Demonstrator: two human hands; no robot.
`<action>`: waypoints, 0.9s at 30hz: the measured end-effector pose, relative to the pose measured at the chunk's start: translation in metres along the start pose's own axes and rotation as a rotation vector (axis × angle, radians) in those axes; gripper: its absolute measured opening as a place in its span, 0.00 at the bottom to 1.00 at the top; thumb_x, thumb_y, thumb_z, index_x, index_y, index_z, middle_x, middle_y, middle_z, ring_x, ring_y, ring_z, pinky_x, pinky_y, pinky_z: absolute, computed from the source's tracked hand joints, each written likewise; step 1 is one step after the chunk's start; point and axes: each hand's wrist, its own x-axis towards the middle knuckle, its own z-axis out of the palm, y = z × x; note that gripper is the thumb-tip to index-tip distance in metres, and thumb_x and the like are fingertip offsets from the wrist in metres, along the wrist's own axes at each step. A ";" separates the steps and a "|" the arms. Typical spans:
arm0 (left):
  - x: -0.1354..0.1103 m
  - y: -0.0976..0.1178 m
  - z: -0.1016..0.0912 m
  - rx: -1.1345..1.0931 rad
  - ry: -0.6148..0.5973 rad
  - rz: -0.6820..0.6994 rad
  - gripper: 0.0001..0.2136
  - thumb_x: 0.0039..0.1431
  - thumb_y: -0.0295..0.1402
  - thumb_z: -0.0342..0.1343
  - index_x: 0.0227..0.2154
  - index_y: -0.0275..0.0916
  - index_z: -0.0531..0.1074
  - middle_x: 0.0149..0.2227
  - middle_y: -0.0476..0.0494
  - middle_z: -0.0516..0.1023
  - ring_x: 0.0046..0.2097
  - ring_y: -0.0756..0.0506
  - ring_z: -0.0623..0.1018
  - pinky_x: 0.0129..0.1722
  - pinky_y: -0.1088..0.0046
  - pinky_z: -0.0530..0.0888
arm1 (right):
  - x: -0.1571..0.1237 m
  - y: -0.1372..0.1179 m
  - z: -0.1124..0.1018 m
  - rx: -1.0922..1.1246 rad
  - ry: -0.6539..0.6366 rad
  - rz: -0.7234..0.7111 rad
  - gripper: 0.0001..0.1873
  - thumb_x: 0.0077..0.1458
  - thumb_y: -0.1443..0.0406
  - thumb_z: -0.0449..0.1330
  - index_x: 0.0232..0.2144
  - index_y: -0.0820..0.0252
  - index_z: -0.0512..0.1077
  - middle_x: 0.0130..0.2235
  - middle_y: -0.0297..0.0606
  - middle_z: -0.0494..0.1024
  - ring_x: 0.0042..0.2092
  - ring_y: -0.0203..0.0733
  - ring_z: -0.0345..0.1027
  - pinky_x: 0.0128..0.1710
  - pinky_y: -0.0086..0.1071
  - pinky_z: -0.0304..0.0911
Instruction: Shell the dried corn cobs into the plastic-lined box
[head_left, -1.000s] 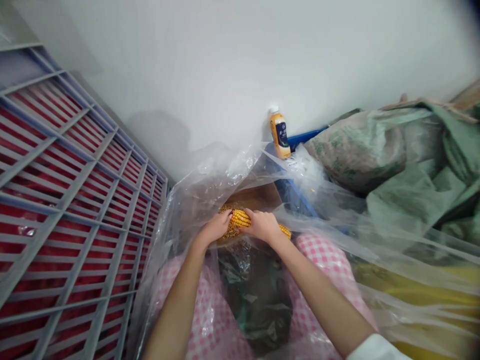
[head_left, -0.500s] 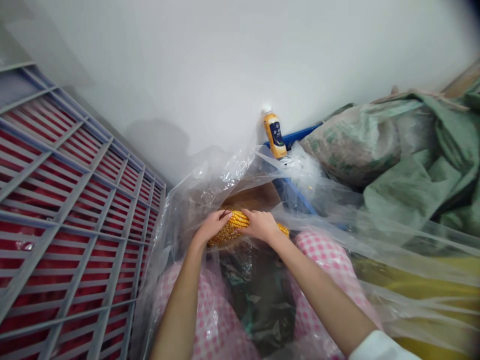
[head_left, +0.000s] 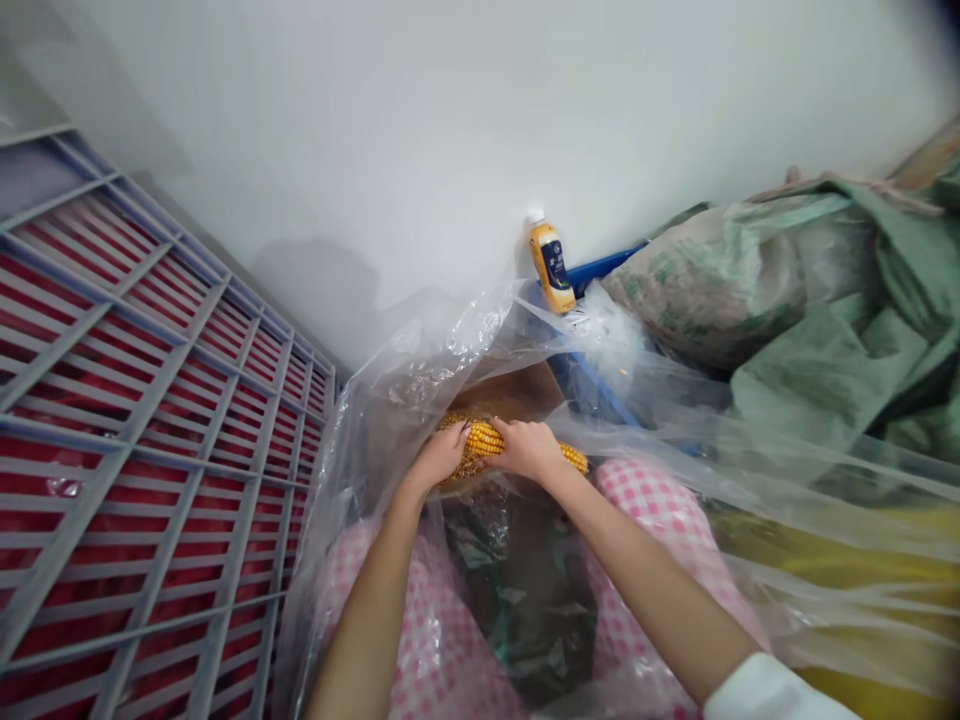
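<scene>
Both hands are closed on a yellow ear of corn (head_left: 486, 438), held nearly level just above the loose kernels. My left hand (head_left: 441, 456) grips its left end, and a thin dark line shows by the thumb, too small to name. My right hand (head_left: 531, 450) wraps round the middle, with the cob's other end poking out past the palm. Loose corn kernels (head_left: 466, 468) lie beneath, partly hidden by the hands, in a cardboard box (head_left: 529, 392). Clear plastic sheeting (head_left: 375, 400) is draped around the box and over the legs.
A grey slatted crate (head_left: 187, 350) with red contents stands close on the left. Near the white wall, a yellow drink bottle (head_left: 553, 268) leans beside a blue bin (head_left: 611, 262). Green and pale sacks (head_left: 720, 280) fill the right. Knees in pink checked cloth (head_left: 656, 510) flank the box.
Both hands and the ear of corn have shifted slightly right in the picture. My left hand has come a little closer to the right one along the cob.
</scene>
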 end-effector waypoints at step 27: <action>0.008 0.000 -0.003 -0.086 0.083 -0.071 0.17 0.56 0.40 0.39 0.30 0.35 0.70 0.33 0.41 0.76 0.35 0.45 0.73 0.35 0.72 0.66 | 0.000 -0.001 -0.004 0.039 0.024 -0.013 0.32 0.44 0.41 0.48 0.45 0.54 0.64 0.38 0.42 0.75 0.39 0.49 0.70 0.35 0.35 0.59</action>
